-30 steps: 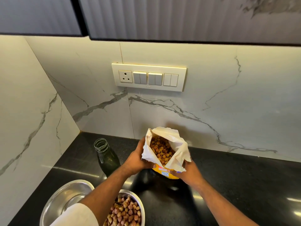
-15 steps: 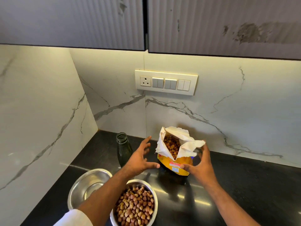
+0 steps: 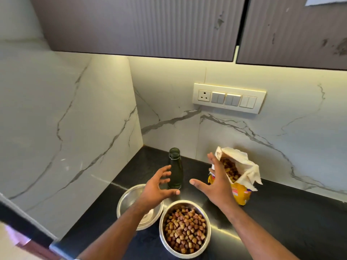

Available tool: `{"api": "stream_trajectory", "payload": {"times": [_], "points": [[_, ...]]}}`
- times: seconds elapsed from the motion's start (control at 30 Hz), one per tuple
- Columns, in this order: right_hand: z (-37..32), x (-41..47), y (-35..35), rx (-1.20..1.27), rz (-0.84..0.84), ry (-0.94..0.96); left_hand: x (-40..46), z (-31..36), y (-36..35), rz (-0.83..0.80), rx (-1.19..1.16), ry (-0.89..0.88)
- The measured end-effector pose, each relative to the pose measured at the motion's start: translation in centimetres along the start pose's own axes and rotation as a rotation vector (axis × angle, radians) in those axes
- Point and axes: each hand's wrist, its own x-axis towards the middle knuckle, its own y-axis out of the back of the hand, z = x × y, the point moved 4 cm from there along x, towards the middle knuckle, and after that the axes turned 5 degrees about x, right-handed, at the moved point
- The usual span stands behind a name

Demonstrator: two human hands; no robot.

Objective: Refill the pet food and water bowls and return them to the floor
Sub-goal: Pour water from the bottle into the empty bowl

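Reaching over the black counter (image 3: 281, 212), both hands hang in the air with fingers spread and nothing in them. The left hand (image 3: 155, 186) hovers in front of the open green bottle (image 3: 175, 171), a likely sign that water is the step in hand. The right hand (image 3: 216, 182) floats beside the kibble bag (image 3: 242, 177), which stands propped near the wall with its mouth folded open. The food bowl (image 3: 185, 228) sits nearest the counter's edge, heaped with kibble, so that half looks done. Touching it on the left, the second steel bowl (image 3: 125, 201) waits within easy pouring reach of the bottle; it seems empty, though the forearm hides much of it.
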Motion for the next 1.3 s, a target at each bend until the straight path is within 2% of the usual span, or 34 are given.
{"api": "stream_trajectory", "payload": {"times": [0.23, 0.37, 0.63, 0.93, 1.3], "points": [[2.3, 2.9, -8.6, 0.008, -0.155, -0.179, -0.8, -3.0, 4.1, 0.061, 0.059, 0.041], [3.3, 4.6, -10.9, -0.066, -0.156, -0.24, -0.6, -4.2, 5.0, 0.088, 0.075, 0.071], [4.8, 7.0, -13.1, -0.022, -0.12, -0.323, 1.0, -5.4, 5.9, 0.12, 0.021, 0.091], [5.2, 7.7, -12.7, -0.152, -0.135, -0.256, 1.0, -5.8, 5.6, 0.162, -0.021, 0.143], [2.2, 5.3, -10.7, -0.41, -0.429, -0.076, -4.4, -3.7, 7.3, 0.26, 0.014, 0.176]]}}
